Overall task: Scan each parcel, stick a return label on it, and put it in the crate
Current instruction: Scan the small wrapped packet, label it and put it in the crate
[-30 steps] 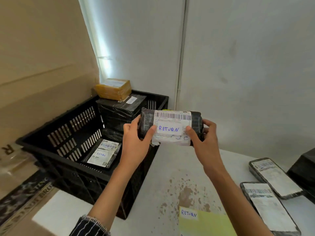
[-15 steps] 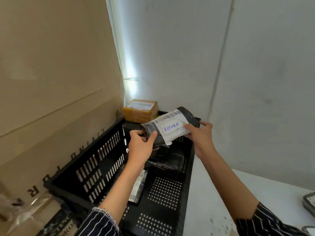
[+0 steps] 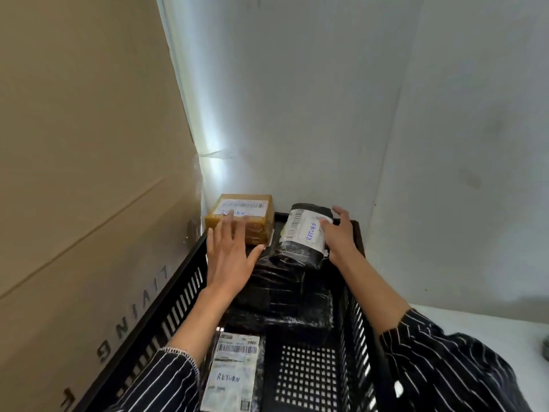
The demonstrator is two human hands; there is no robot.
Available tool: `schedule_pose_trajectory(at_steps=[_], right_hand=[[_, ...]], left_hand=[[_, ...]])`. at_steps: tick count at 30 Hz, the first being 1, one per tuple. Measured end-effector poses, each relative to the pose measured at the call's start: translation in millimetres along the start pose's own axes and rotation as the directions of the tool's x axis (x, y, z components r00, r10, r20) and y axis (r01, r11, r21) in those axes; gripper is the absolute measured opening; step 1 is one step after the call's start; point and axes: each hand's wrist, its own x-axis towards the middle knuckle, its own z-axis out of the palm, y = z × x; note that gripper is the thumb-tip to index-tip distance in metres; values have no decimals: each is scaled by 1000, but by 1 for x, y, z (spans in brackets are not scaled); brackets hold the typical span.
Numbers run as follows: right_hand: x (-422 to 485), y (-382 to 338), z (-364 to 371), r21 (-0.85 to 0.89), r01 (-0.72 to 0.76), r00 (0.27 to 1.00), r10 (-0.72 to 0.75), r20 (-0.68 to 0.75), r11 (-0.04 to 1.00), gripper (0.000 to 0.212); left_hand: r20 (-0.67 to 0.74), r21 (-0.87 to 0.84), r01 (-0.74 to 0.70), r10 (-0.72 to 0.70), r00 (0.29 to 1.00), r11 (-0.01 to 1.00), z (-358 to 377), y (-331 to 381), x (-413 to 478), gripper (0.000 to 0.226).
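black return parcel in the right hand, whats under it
Under the black return parcel lies a stack of black wrapped parcels in the crate. Their labels, their number and the crate floor beneath are covered; whether they touch cannot be told.

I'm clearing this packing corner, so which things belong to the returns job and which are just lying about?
Job: black parcel in the right hand; brown parcel; flat labelled parcel; crate; left hand.
Lying about: big cardboard box; white table.

flat parcel (image 3: 234,373) cut by bottom edge, brown box (image 3: 252,209) partly behind left hand (image 3: 228,257)
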Motion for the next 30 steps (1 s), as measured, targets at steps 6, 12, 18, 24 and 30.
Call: schedule_pose_trajectory(at_steps=[6,12,18,24,30], right_hand=[[22,21,17,-133,6,1000,-4,17,991,50],[37,36,29,-310,121,993,-119,24,943,30],[50,42,37,-540,219,974,-213,73,813,27],[53,45,33,-647,236,968,-233,93,725,28],[38,31,22,-629,258,966,-212,150,733,38]], left_hand=[[175,96,-97,80,981,991,22,-24,16,65],[92,45,-163,158,983,986,29,-41,17,63],[82,22,-158,155,984,987,33,-43,15,62],[72,-19,-129,130,989,991,26,-35,17,57],[78,-131,-32,43,996,991,11,-15,20,57]])
